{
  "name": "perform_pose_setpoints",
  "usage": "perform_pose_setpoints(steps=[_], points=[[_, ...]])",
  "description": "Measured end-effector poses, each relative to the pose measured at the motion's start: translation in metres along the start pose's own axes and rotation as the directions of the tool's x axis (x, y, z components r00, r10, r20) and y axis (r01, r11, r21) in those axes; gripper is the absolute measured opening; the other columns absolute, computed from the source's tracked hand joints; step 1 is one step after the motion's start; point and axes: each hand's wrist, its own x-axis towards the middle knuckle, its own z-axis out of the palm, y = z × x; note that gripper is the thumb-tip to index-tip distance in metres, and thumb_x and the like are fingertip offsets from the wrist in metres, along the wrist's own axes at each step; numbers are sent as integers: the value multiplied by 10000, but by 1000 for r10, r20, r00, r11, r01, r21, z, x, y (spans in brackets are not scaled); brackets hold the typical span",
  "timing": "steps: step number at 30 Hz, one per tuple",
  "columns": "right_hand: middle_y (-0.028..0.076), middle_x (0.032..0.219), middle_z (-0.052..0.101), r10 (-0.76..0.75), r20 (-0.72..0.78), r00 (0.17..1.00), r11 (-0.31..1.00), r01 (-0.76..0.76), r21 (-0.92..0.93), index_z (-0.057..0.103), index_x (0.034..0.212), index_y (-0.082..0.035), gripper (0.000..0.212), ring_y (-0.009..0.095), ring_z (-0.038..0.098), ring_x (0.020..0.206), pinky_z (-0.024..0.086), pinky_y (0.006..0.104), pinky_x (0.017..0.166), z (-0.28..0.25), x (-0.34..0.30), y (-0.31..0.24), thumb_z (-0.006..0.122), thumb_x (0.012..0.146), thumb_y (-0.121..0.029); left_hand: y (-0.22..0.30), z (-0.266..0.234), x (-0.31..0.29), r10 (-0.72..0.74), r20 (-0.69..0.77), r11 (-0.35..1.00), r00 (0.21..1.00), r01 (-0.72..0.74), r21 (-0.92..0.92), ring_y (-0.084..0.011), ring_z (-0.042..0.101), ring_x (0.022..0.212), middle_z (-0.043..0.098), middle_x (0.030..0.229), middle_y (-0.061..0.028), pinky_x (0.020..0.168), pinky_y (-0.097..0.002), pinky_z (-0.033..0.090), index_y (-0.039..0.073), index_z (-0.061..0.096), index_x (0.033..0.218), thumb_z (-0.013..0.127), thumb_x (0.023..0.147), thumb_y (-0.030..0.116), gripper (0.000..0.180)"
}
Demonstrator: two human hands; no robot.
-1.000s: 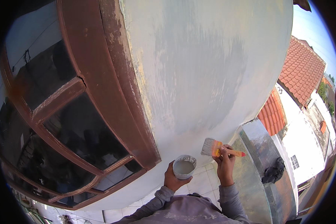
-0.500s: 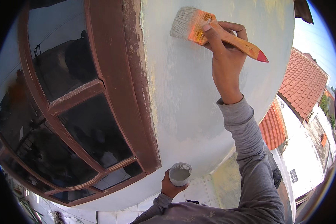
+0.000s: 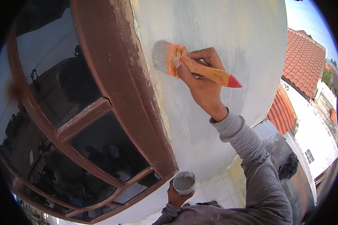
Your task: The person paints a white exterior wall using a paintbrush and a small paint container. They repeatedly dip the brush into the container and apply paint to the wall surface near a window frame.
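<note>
My right hand (image 3: 203, 84) is closed round a wide paintbrush (image 3: 210, 72) with a wooden handle, a red tip and an orange-smeared ferrule. Its grey, paint-wet bristles lie against the pale grey wall (image 3: 199, 127), close to the wall's yellowish edge beside the window frame. Lower down, my left hand (image 3: 177, 194) grips a small cup of grey paint (image 3: 184, 183), held upright with its mouth facing up. Streaks of fresh grey and older yellow show on the wall around the brush.
A brown wooden window frame (image 3: 112, 71) with peeling paint and dark glass panes (image 3: 105, 140) fills the left side. White floor tiles (image 3: 218, 189) lie below. A dark bundle (image 3: 288, 167) rests on a ledge to the right, with red tiled roofs (image 3: 304, 60) beyond.
My right hand has carried the brush left and down along the wall, nearer the window frame. The view has shifted too; the paint cup stays in my left hand.
</note>
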Motion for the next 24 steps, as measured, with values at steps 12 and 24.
perform_pose_setpoints(steps=[12, 24], points=[[76, 948, 741, -540, 82, 838, 820, 545, -173, 654, 1030, -1, 237, 122, 751, 819, 623, 252, 719, 12, 66, -31, 850, 900, -31, -13, -23, 1, 98, 110, 995, 989, -98, -9, -288, 730, 1185, 715, 1304, -178, 1020, -416, 595, 11, 485, 1433, 1037, 643, 289, 1003], [57, 881, 688, 27, 181, 983, 925, 44, -376, 669, 930, -82, 235, 195, 715, 732, 568, 294, 642, -45, -182, 8, 847, 818, 23, -14, -41, -2, 132, 207, 989, 969, -144, 46, -306, 717, 1204, 710, 1308, -196, 1043, -427, 577, -11, 426, 1483, 1027, 653, 253, 1058]])
